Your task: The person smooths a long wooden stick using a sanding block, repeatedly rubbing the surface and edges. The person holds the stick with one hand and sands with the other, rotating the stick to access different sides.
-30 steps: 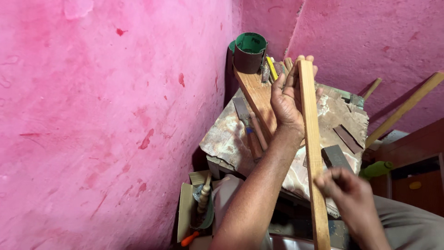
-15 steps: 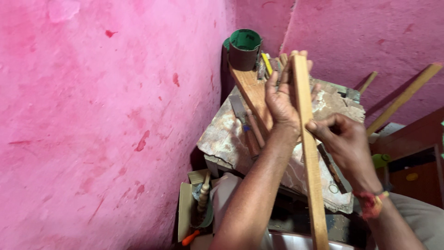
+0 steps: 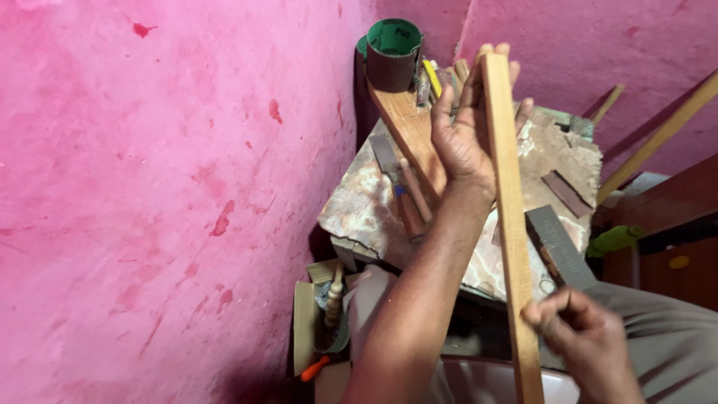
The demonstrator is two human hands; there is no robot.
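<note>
Right hand (image 3: 587, 348) has slid back down the wooden strip (image 3: 507, 217) from mid-length to its near end, fingers pinched on the edge. Strip stands on edge over the worn workbench (image 3: 359, 209), running away from the body. Left hand (image 3: 467, 127) cups its far end, fingers wrapped. Looks like sighting for straightness; next needs steady grip, slow rotation.

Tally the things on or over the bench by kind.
Hands: 2, left, right
Held wood strip: 1
Plank on bench: 1
Green-lined roll: 1
Chisels: 2
Total: 7
</note>
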